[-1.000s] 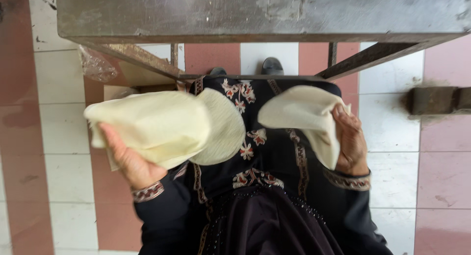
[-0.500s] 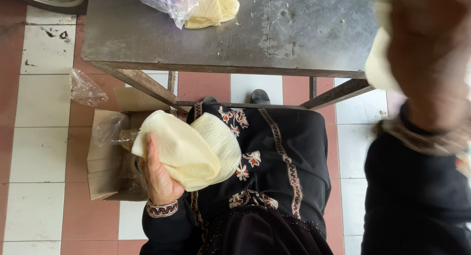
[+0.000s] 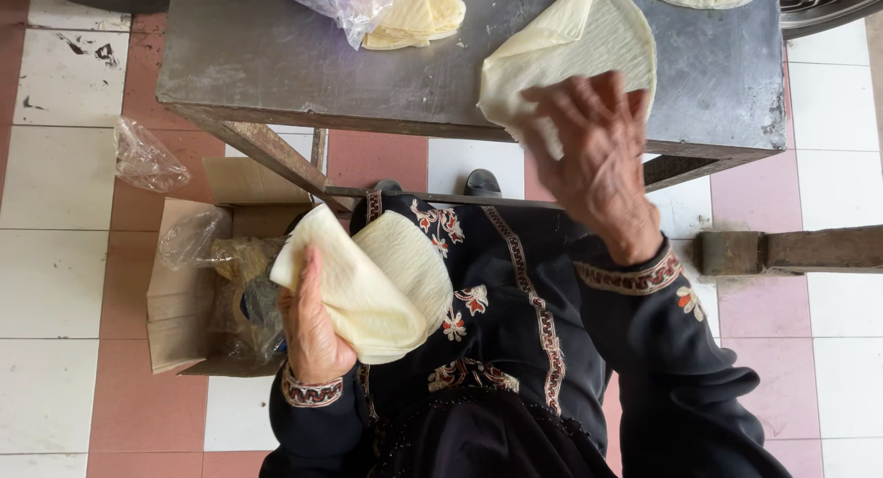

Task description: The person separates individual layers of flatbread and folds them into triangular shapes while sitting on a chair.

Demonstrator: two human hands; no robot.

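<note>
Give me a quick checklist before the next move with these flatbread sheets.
1. Left hand grips the folded stack of sheets: ok.
2. Right hand on the single sheet at the table edge: ok.
3. Single sheet lying flat: not ok, one side folded over.
4. Bare metal table beside the sheet: ok.
5. Bagged pile apart from the sheet: ok.
6. Sheet fully released: cannot tell.
</note>
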